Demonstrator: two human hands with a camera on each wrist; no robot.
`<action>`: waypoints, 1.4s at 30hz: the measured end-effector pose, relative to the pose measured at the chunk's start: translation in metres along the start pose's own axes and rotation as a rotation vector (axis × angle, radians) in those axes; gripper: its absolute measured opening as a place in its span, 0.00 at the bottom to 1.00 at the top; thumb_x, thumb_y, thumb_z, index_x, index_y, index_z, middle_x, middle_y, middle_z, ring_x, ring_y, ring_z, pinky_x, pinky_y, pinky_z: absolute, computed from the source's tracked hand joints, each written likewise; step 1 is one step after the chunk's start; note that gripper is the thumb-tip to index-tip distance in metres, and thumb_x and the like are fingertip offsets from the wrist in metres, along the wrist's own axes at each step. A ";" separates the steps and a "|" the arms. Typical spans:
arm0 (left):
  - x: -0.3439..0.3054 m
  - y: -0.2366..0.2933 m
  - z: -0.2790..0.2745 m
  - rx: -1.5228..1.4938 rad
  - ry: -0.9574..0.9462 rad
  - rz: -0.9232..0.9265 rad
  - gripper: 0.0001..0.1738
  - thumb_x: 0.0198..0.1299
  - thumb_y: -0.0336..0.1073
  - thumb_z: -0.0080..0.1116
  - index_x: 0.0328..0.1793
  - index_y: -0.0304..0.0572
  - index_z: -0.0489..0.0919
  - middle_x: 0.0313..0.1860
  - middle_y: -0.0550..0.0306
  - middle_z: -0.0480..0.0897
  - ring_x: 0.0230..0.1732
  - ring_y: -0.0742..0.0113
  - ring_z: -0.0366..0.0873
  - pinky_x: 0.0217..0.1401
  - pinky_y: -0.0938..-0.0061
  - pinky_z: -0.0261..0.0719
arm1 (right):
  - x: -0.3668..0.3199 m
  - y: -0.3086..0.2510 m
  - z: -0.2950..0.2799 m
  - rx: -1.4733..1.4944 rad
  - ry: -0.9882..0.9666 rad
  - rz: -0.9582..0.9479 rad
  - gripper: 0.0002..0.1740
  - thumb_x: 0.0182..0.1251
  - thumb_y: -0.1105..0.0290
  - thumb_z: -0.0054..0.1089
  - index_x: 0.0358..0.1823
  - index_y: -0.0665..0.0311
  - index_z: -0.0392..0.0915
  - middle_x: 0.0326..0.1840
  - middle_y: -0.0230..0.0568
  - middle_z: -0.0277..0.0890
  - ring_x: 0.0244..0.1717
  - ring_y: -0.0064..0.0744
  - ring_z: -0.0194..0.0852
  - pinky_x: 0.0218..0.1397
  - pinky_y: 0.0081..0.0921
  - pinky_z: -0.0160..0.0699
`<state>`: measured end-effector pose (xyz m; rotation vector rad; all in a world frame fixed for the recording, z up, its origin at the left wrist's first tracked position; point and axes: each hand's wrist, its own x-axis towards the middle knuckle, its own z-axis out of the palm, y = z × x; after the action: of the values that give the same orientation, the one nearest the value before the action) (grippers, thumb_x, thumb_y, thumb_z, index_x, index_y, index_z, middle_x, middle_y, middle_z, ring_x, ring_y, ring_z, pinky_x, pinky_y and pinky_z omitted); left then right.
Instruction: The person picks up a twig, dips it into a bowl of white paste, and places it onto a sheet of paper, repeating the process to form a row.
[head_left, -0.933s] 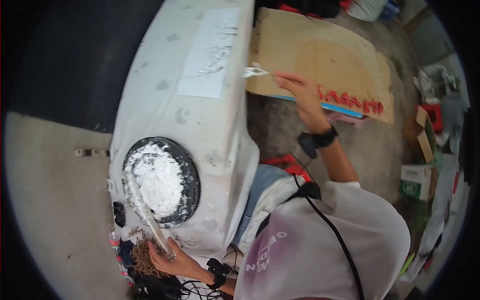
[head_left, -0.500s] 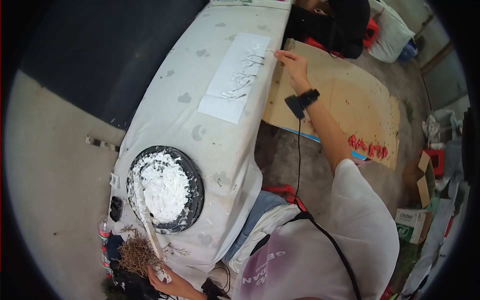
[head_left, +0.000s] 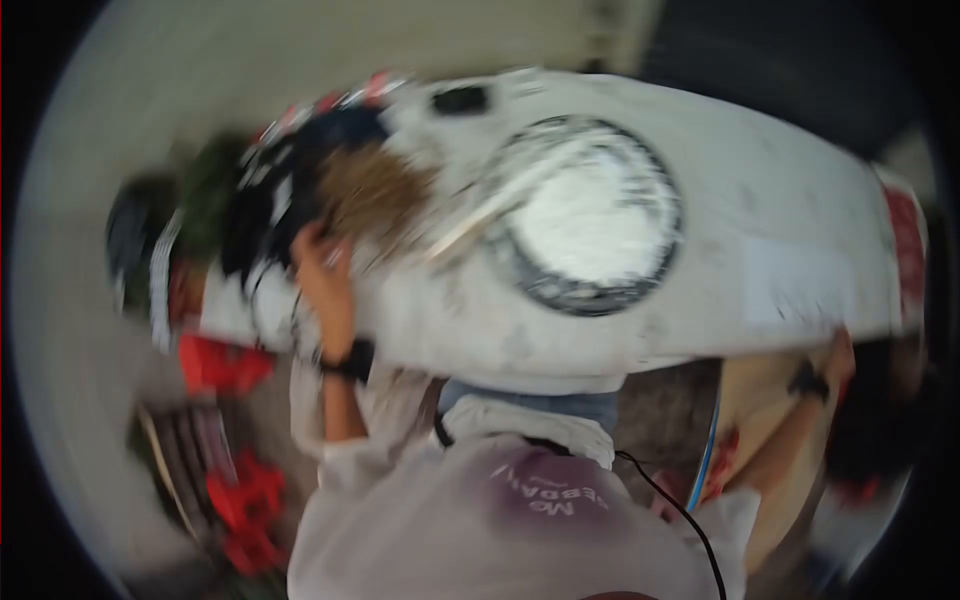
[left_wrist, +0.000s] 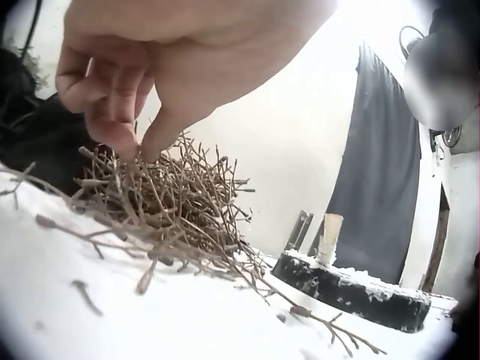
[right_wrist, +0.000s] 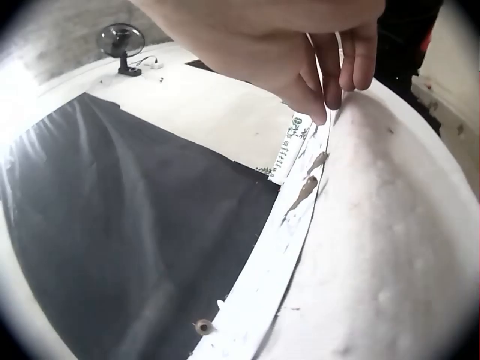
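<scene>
My left hand [head_left: 328, 285] reaches down at a heap of brown dried twigs [left_wrist: 172, 195] on the cloth-covered table. Its thumb and index fingertip pinch at a twig on top of the heap. My right hand [right_wrist: 300, 60] is over the table's near edge at a white sheet [head_left: 795, 285], fingertips pointing down close to its surface. I cannot tell whether a twig is between them. Whitish twigs with dark ends lie on the sheet. Between the hands stands a round black dish [head_left: 560, 297] full of white paste [head_left: 600, 220], a pale wooden stick [head_left: 470, 232] across its rim.
A cardboard sheet [head_left: 750, 410] with red bits lies beside the table at right. A dark object [head_left: 460, 99] and bottles [head_left: 375, 88] line the far edge. Red stools [head_left: 225, 365] stand at left. A small fan [right_wrist: 124, 49] shows in the right wrist view.
The head view has swung round toward the dish and twig heap. My right hand carried a white-coated twig to the sheet and is still there. My left hand has come onto the twigs.
</scene>
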<state>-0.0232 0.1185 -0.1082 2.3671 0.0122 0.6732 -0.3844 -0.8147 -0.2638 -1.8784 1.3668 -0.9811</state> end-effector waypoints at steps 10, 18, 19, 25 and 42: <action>0.018 0.037 -0.028 0.230 -0.139 -0.134 0.07 0.64 0.37 0.73 0.43 0.44 0.90 0.39 0.59 0.88 0.34 0.59 0.83 0.38 0.66 0.78 | -0.110 -0.129 -0.030 -0.334 0.135 -0.061 0.29 0.74 0.66 0.74 0.73 0.66 0.79 0.59 0.47 0.89 0.58 0.36 0.88 0.65 0.31 0.84; 0.021 0.007 -0.037 0.019 0.105 -0.005 0.05 0.63 0.33 0.73 0.43 0.42 0.90 0.40 0.57 0.82 0.38 0.63 0.78 0.40 0.70 0.75 | -0.292 -0.343 0.000 0.026 -0.354 -0.518 0.26 0.79 0.72 0.65 0.76 0.63 0.77 0.66 0.42 0.84 0.58 0.30 0.80 0.65 0.29 0.78; 0.021 0.001 -0.038 -0.024 0.142 0.005 0.05 0.63 0.32 0.73 0.43 0.42 0.90 0.40 0.57 0.81 0.39 0.64 0.78 0.41 0.71 0.75 | -0.320 -0.368 0.007 -0.002 -0.444 -0.546 0.25 0.79 0.73 0.64 0.75 0.64 0.77 0.66 0.42 0.84 0.57 0.29 0.79 0.64 0.29 0.78; 0.031 0.010 -0.047 -0.229 0.133 -0.114 0.03 0.65 0.30 0.72 0.44 0.40 0.90 0.42 0.60 0.79 0.40 0.70 0.74 0.40 0.75 0.72 | -0.455 -0.475 0.043 0.050 -0.870 -0.669 0.20 0.73 0.79 0.67 0.66 0.68 0.83 0.62 0.42 0.86 0.53 0.27 0.79 0.60 0.27 0.78; -0.048 0.042 -0.057 -0.744 -0.234 -0.161 0.10 0.60 0.20 0.75 0.46 0.39 0.90 0.43 0.59 0.83 0.32 0.80 0.74 0.31 0.83 0.69 | -0.594 -0.547 0.141 0.233 -1.186 -0.693 0.12 0.69 0.83 0.71 0.53 0.71 0.90 0.42 0.44 0.93 0.38 0.28 0.89 0.45 0.24 0.86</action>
<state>-0.0984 0.1114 -0.0685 1.6851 -0.1271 0.2494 -0.1036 -0.0847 -0.0191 -2.1492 -0.0899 -0.1204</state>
